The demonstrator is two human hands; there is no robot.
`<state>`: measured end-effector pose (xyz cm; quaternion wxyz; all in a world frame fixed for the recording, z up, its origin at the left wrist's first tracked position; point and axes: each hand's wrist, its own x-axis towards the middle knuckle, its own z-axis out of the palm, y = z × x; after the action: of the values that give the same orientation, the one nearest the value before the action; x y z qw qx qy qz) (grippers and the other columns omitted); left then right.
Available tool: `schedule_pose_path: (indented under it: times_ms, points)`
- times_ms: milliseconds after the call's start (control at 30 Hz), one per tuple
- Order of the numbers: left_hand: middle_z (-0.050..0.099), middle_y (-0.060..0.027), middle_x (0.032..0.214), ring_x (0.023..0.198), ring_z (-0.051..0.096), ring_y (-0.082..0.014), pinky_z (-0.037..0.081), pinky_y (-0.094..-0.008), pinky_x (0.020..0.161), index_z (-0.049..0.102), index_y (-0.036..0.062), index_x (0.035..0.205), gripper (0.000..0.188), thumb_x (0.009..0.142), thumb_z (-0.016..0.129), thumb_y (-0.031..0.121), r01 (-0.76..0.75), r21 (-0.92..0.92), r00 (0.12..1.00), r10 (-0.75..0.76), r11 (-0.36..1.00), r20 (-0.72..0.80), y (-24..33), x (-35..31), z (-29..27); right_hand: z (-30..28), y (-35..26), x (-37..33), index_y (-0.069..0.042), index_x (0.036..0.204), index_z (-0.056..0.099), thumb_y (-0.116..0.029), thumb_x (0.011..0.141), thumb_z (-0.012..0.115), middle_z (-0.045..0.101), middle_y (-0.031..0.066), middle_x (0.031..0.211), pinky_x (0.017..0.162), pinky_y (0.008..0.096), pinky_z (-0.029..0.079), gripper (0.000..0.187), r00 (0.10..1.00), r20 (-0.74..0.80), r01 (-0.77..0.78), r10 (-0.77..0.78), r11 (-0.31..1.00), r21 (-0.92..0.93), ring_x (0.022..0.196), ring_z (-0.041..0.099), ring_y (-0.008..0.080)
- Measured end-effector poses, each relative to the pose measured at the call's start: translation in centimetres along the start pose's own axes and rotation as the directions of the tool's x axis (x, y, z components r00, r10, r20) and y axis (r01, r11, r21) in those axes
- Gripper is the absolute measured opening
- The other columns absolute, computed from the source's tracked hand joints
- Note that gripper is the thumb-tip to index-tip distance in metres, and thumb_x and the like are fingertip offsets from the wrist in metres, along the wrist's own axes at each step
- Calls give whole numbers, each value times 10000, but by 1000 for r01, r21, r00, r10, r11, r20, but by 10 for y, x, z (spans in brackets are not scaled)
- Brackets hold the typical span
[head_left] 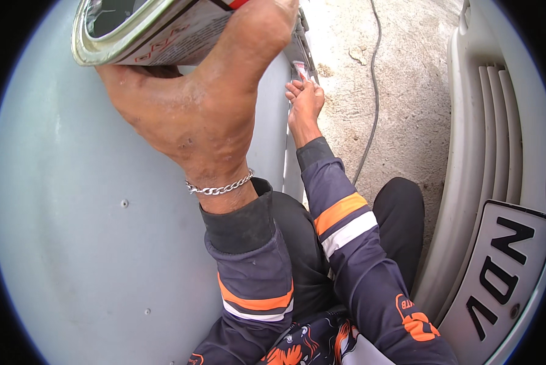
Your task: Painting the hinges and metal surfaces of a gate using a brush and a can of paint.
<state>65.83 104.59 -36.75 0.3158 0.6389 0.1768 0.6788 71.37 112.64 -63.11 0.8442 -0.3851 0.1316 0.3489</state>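
My left hand (200, 115), with a chain bracelet (220, 184) at its wrist, is closed around a metal paint can (182, 45) high in front of me. The can is tilted, its open mouth facing left, and grey shows on the inside of its rim. Farther off and to the right, my right hand (308, 104) is closed on a small red-and-white tool (301, 71) that looks like a paintbrush. Its tip is against or very near the edge of the large grey panel (90, 201); contact is too small to make out.
The panel, with a few small rivets, fills the left side. Rough concrete (407, 103) lies to the right, crossed by a dark cable (376, 79). A pale vehicle bumper (449, 201) with a number plate (498, 274) stands close on the far right. My knee (401, 219) is between.
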Motion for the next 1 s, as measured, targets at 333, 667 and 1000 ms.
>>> schedule_pose_path:
  times_ms: [333,667,1000]
  points:
    - [709,-160,1012,859,705,-212,579,-342,803,634,-69,1211,577,732,834,184,-21,4,1000,21,1000,-3,-1,2,-5,-3,-9,-23,29,1373,439,-148,1006,443,638,144,1121,765,319,495,408,980,146,152,-135,982,-112,977,657,196]
    - [715,-128,960,828,696,-190,567,-320,783,656,-58,1178,513,748,826,166,-91,-61,988,98,994,123,-7,4,-11,19,-23,-42,7,1334,460,-182,1009,498,660,97,1066,708,281,475,378,935,255,283,-248,952,-113,926,642,155]
    - [709,-128,995,839,688,-184,559,-321,785,639,-61,1197,560,733,836,182,-99,-69,972,111,993,206,-11,6,-24,40,-29,-37,50,1334,465,-171,1015,469,650,128,1062,934,349,458,388,965,178,224,-194,960,-167,1002,595,183]
